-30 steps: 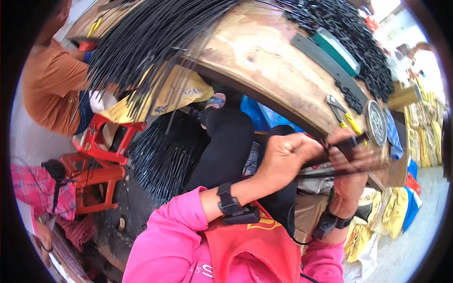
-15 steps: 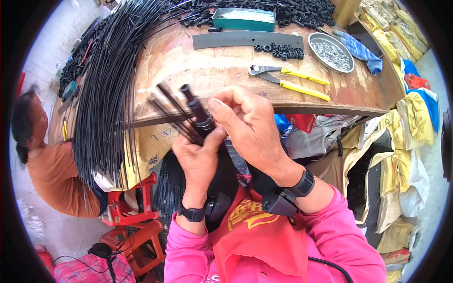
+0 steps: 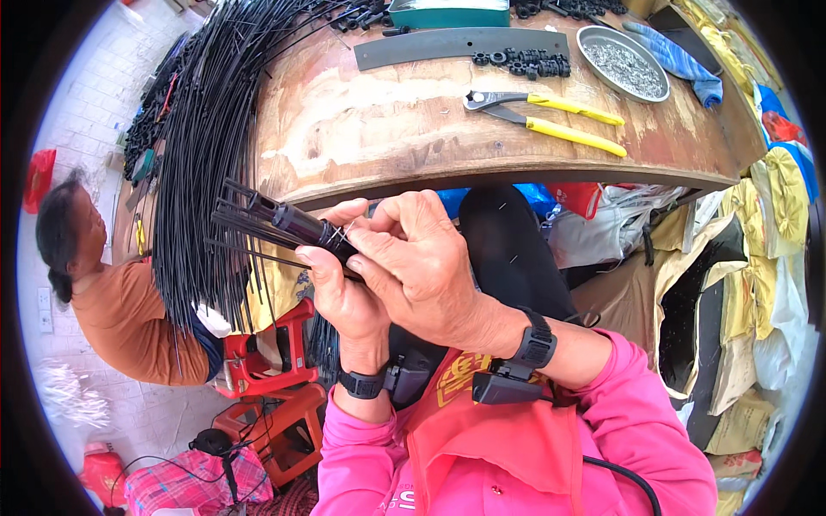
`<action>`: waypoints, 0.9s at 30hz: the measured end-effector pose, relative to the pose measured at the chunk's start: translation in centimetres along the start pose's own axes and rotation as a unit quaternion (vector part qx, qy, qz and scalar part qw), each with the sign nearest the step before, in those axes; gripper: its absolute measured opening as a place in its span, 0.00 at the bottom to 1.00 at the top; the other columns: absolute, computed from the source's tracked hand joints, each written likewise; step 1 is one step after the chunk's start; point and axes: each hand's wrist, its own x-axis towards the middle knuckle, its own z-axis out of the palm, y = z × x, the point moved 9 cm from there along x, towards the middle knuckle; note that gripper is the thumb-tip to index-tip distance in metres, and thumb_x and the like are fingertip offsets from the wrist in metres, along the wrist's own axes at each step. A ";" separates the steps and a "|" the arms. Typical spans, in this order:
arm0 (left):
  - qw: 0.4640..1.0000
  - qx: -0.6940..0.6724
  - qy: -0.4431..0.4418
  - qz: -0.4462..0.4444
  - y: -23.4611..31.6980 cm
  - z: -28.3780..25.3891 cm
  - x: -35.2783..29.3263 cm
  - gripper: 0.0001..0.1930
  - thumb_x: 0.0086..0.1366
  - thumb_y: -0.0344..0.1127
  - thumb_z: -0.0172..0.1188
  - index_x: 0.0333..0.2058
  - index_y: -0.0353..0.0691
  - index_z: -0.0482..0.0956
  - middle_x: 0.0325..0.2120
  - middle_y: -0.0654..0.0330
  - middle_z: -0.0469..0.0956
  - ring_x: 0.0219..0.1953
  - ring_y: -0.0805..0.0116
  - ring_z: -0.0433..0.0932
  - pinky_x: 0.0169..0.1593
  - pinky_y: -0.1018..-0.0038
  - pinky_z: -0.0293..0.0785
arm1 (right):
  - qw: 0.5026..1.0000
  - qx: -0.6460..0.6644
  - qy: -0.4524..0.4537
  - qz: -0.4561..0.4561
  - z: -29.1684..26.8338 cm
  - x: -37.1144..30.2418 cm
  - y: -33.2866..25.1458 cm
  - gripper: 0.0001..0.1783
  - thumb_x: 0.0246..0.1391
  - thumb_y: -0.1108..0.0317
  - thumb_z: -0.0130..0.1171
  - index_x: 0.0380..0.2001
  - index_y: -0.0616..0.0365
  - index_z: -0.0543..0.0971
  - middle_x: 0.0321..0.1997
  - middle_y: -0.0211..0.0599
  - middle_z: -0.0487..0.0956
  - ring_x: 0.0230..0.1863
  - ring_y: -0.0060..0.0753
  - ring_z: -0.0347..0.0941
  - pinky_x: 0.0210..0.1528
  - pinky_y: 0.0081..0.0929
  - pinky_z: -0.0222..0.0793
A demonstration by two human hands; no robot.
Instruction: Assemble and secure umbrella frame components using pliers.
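My left hand (image 3: 351,311) is closed around a black tubular piece (image 3: 297,222) and several thin black rods (image 3: 237,225). The bundle tilts to the left, just in front of the table's near edge. My right hand (image 3: 423,258) is bent over the same piece, its fingers pinched together beside the collar. A few short, thin silvery wires (image 3: 342,232) stick out at those fingertips. Parts of the piece and the rods' near ends are hidden by both hands.
On the wooden table (image 3: 361,129) lie yellow-handled nippers (image 3: 575,138), small black parts (image 3: 538,64), a curved grey strip (image 3: 404,50) and a round dish (image 3: 631,93) of silvery bits. Long black rods (image 3: 194,172) hang over its left side. Another person (image 3: 142,301) sits at the left.
The tubular piece and rods have swung from upright to pointing left. My right hand has come down from beside the tip to the collar, with silvery wires now showing. The whole view has shifted slightly.
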 end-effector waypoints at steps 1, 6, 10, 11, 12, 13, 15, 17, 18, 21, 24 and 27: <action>0.999 0.013 0.030 0.001 0.0 0.0 -0.3 0.34 0.63 0.62 0.43 0.45 0.30 0.68 0.34 0.55 0.73 0.38 0.66 0.73 0.46 0.71 0.69 | 1.000 0.003 0.016 -0.006 0.0 -0.1 -0.3 0.14 0.35 0.78 0.63 0.31 0.64 0.78 0.28 0.38 0.70 0.30 0.37 0.65 0.30 0.30 0.63; 0.998 -0.001 0.057 -0.014 -0.9 -1.4 -0.7 0.35 0.63 0.62 0.42 0.45 0.29 0.68 0.40 0.52 0.73 0.42 0.63 0.73 0.50 0.69 0.68 | 0.993 -0.072 0.084 0.031 -0.1 -0.1 -1.8 0.11 0.38 0.66 0.62 0.17 0.60 0.71 0.29 0.34 0.71 0.31 0.37 0.65 0.31 0.34 0.62; 0.997 0.050 0.056 -0.021 -0.9 -2.1 -0.5 0.34 0.64 0.62 0.41 0.45 0.29 0.68 0.41 0.51 0.72 0.45 0.62 0.71 0.53 0.67 0.65 | 0.993 -0.090 0.069 -0.018 -0.1 -0.5 -1.7 0.12 0.37 0.66 0.63 0.18 0.62 0.72 0.31 0.33 0.72 0.31 0.37 0.66 0.31 0.34 0.61; 0.997 0.056 0.052 -0.033 -0.8 -1.8 -0.8 0.35 0.63 0.62 0.42 0.46 0.28 0.68 0.44 0.50 0.72 0.47 0.61 0.71 0.54 0.66 0.64 | 0.997 -0.043 0.063 -0.024 -0.2 -0.5 -1.0 0.08 0.36 0.71 0.62 0.18 0.62 0.73 0.31 0.33 0.73 0.31 0.37 0.66 0.31 0.33 0.61; 0.997 0.052 0.051 -0.032 -0.5 -1.3 -0.9 0.35 0.63 0.62 0.42 0.46 0.28 0.68 0.44 0.50 0.72 0.47 0.61 0.71 0.54 0.66 0.64 | 0.997 -0.046 0.062 -0.026 -0.6 -0.6 -0.8 0.08 0.36 0.71 0.62 0.18 0.62 0.73 0.31 0.33 0.73 0.31 0.37 0.66 0.31 0.33 0.61; 0.998 0.041 0.037 -0.035 -0.4 -0.7 -0.9 0.36 0.62 0.63 0.43 0.47 0.28 0.68 0.44 0.50 0.72 0.47 0.61 0.71 0.55 0.66 0.64 | 0.999 0.011 0.040 0.003 -0.7 -0.3 0.0 0.06 0.36 0.75 0.62 0.21 0.63 0.74 0.28 0.34 0.71 0.30 0.36 0.68 0.31 0.31 0.63; 0.998 0.031 0.019 -0.046 -0.6 0.1 -0.6 0.41 0.58 0.67 0.46 0.49 0.27 0.67 0.45 0.50 0.72 0.47 0.62 0.71 0.55 0.66 0.64 | 0.995 0.086 0.003 0.057 -0.6 0.0 1.3 0.06 0.35 0.80 0.63 0.22 0.63 0.76 0.25 0.34 0.71 0.29 0.32 0.70 0.31 0.26 0.64; 0.997 0.068 -0.005 -0.046 -1.1 0.4 -0.4 0.41 0.58 0.67 0.46 0.49 0.27 0.67 0.45 0.50 0.72 0.48 0.62 0.70 0.54 0.67 0.63 | 0.990 0.098 -0.008 0.103 -1.1 -0.1 2.3 0.06 0.35 0.80 0.63 0.21 0.63 0.77 0.25 0.34 0.71 0.30 0.31 0.70 0.31 0.25 0.64; 0.993 0.106 -0.030 -0.043 -1.2 0.8 -0.3 0.42 0.58 0.68 0.45 0.49 0.27 0.67 0.44 0.50 0.72 0.48 0.62 0.70 0.54 0.68 0.63 | 0.983 0.113 -0.018 0.145 -1.1 -0.1 3.1 0.06 0.34 0.81 0.63 0.20 0.63 0.77 0.25 0.34 0.71 0.31 0.29 0.71 0.30 0.25 0.64; 0.991 0.127 0.005 -0.043 -1.5 1.1 -0.2 0.44 0.56 0.71 0.45 0.49 0.27 0.68 0.40 0.53 0.73 0.33 0.73 0.71 0.35 0.79 0.66 | 0.945 0.219 -0.036 0.242 -0.6 -0.5 4.4 0.04 0.38 0.83 0.61 0.20 0.65 0.77 0.29 0.35 0.74 0.25 0.21 0.70 0.25 0.19 0.64; 0.993 0.111 -0.009 -0.037 -1.3 1.0 -0.4 0.44 0.56 0.70 0.46 0.49 0.26 0.67 0.40 0.51 0.74 0.38 0.68 0.75 0.43 0.73 0.71 | 0.916 0.263 -0.056 0.297 -0.3 -0.6 4.5 0.02 0.43 0.83 0.60 0.21 0.68 0.77 0.38 0.40 0.77 0.19 0.16 0.69 0.20 0.14 0.65; 0.988 0.149 -0.002 -0.034 -0.9 1.8 -0.5 0.42 0.49 0.65 0.62 0.47 0.27 0.69 0.26 0.63 0.73 0.17 0.83 0.63 0.18 0.86 0.56 | 0.848 0.403 -0.068 0.338 0.5 -1.1 5.4 0.03 0.42 0.81 0.59 0.19 0.68 0.76 0.35 0.41 0.79 0.17 0.15 0.69 0.18 0.14 0.67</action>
